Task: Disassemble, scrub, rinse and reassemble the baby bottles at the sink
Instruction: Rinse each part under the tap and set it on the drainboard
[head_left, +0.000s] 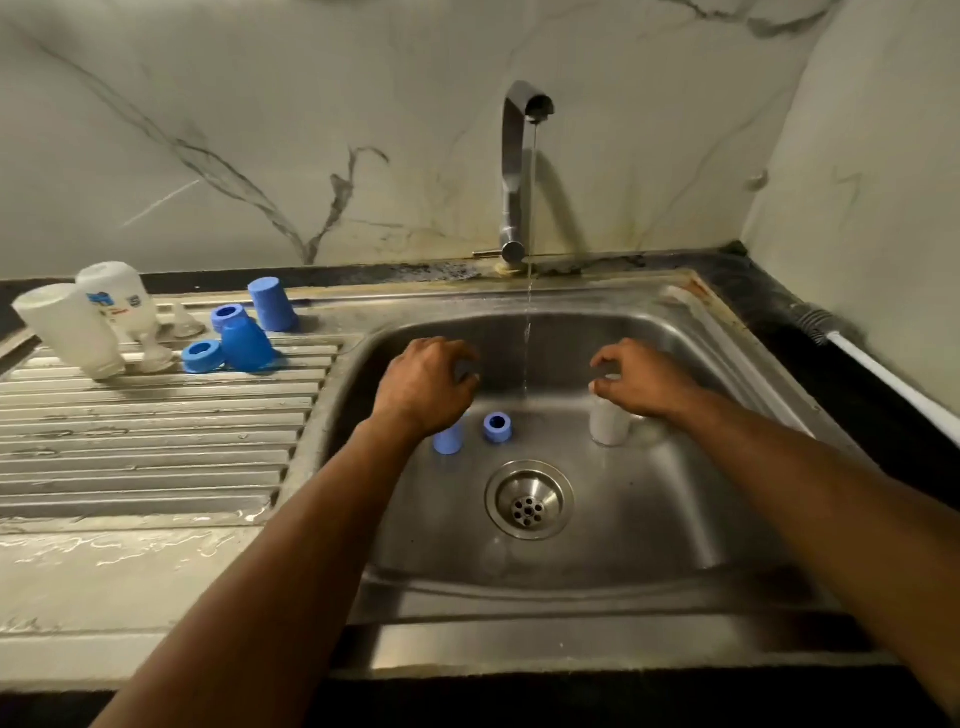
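A stainless steel sink (691, 519) is set into a dark countertop (779, 306), with a ribbed draining board (145, 447) on its left and a pale marble-veined wall (260, 130) behind. A chrome tap (517, 171) stands at the sink's back edge, and a thin stream of water (529, 338) falls from it into the basin between the two hands. The round drain (529, 500) sits near the middle of the basin floor.

The left hand (423, 387) hovers over a blue cap (448, 439) standing at the basin's back left, fingers curled; whether it grips anything cannot be told. Just beside the cap, towards the drain, lies a blue ring (497, 427). The right hand (641, 382) holds the top of a clear bottle (609, 422) standing upright at the basin's back right, fingers curled over its rim.

At the draining board's far left corner, two white bottles (72, 327) stand upside down and tilted, with clear teats (156, 356) beside them, two more blue caps (248, 345) and two more blue rings (203, 356).
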